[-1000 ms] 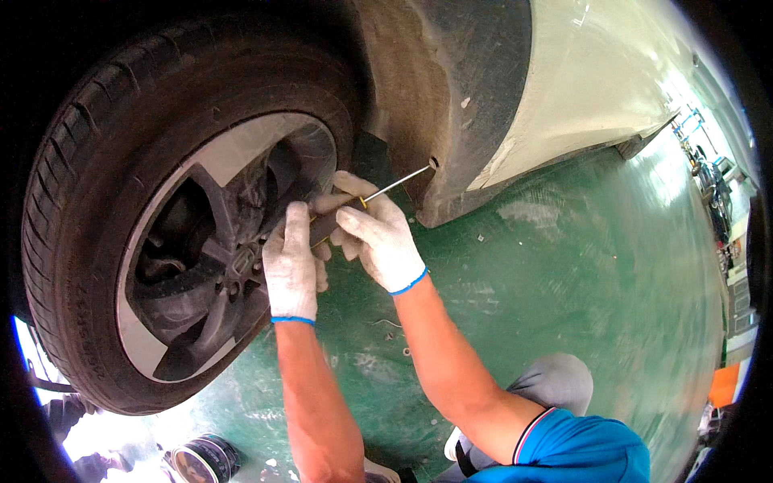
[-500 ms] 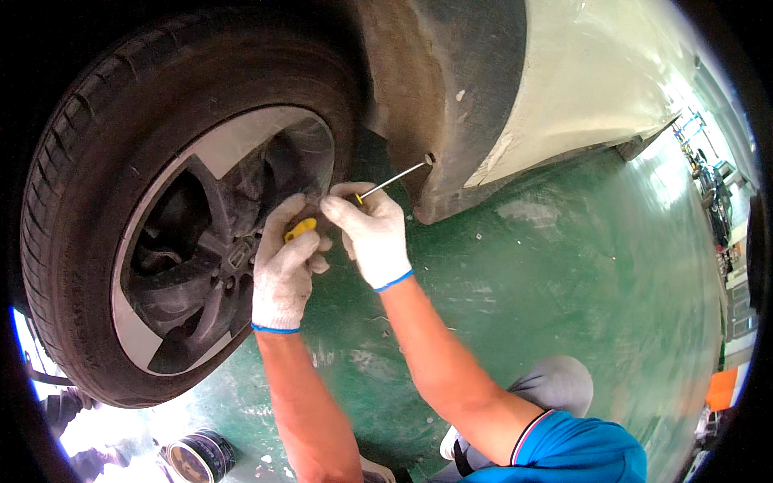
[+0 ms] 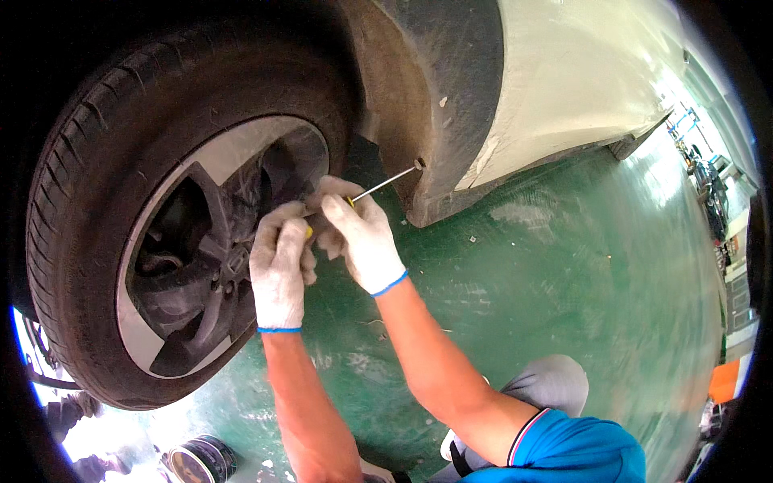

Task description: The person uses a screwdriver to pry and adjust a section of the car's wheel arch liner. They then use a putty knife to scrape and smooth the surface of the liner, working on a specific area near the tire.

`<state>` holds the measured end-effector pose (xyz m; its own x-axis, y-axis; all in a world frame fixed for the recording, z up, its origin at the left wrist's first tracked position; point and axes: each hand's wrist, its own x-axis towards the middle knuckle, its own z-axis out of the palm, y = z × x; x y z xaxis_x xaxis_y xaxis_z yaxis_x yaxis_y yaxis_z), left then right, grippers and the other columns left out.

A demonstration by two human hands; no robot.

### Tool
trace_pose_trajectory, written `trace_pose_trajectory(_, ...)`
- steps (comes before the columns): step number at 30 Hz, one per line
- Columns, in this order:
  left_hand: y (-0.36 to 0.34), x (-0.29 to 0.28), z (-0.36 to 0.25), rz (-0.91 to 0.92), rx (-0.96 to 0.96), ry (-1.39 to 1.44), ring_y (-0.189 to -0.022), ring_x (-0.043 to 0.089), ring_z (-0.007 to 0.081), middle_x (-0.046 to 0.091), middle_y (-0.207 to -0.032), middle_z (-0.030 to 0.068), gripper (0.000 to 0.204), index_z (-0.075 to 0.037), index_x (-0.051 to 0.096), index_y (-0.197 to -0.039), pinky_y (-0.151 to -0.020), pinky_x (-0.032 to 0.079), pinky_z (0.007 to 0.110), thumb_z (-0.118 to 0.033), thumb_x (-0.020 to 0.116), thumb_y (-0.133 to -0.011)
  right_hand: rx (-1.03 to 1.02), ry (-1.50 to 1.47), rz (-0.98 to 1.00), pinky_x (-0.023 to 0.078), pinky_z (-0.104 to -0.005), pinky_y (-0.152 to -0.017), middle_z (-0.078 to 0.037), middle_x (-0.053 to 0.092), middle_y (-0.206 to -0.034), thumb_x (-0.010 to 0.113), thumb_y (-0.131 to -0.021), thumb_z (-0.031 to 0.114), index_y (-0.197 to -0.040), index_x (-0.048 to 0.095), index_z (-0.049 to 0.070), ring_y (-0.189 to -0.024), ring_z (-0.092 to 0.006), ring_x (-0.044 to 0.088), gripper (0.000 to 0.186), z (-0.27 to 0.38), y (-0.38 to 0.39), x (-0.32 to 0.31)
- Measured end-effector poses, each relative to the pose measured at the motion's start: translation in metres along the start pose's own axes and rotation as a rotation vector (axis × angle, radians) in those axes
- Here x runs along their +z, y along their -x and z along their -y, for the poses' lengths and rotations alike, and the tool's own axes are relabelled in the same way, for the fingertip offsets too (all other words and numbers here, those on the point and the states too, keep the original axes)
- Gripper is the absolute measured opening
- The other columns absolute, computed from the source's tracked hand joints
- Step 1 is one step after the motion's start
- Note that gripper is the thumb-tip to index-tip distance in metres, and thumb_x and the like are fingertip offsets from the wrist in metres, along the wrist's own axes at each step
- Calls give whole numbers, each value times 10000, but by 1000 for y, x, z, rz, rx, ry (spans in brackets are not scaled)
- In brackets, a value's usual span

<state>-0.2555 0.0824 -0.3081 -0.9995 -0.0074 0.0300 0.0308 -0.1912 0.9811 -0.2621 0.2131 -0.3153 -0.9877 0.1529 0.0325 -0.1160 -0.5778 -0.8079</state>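
My right hand (image 3: 366, 237), in a white knit glove with a blue cuff, is closed around a screwdriver (image 3: 385, 184) near the yellow collar of its thin metal shaft. The shaft's far end meets a small round fastener (image 3: 419, 163) on the dirty rear edge of the wheel arch (image 3: 443, 153). Just left of it, my gloved left hand (image 3: 278, 262) is closed on a yellow handle end (image 3: 308, 232) in line with the shaft. Fingers hide most of the handle, so its join cannot be seen. Both hands are beside the wheel (image 3: 229, 241).
The tire (image 3: 72, 266) fills the left side. A pale car body panel (image 3: 580, 80) with a lower sill stretches to the upper right. Beneath lies a green floor (image 3: 523, 306) with small debris. A round can (image 3: 201, 460) stands at the lower left, and an orange object (image 3: 724, 381) at the far right.
My left fingers have closed further over the yellow handle end, which shows less now. The right hand stays on the screwdriver, its shaft still at the fastener. The view has shifted slightly.
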Motion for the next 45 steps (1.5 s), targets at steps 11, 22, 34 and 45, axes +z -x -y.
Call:
trace_pose_trajectory(11,-13,66,-37,-179,730,-837,-1016,693,375,709,-1092,182,343,-43,710,-1154,-896,549,443,-235,717,-869,-230,332,-118,483,-271,-527,-43,680,-874,747,-926,109,-1222,625,4,-640,-108,601,337,-38,-34,-41)
trace_pose_trajectory(22,-50,148,-27,195,463,-838,-987,673,471,696,-1009,283,215,-10,629,-998,-880,541,550,-162,625,-847,-16,157,167,521,-279,-637,-62,698,-960,757,-919,125,-1266,614,41,-736,-147,626,384,-2,-21,-36)
trace_pose_trajectory(34,-49,143,-3,114,455,-629,-982,678,454,701,-1017,260,207,-44,628,-1028,-861,534,557,-148,629,-849,76,649,-152,344,-248,-404,-15,623,-675,842,-858,292,-1138,673,97,-443,-96,463,381,-4,-7,-13)
trace_pose_trajectory(45,-54,141,-8,247,222,-463,-1057,677,438,708,-1098,250,281,-64,634,-1131,-916,520,536,-236,570,-918,407,919,-101,360,-275,-471,20,536,-666,872,-772,579,-1025,642,103,-533,-93,471,586,-12,-10,-32)
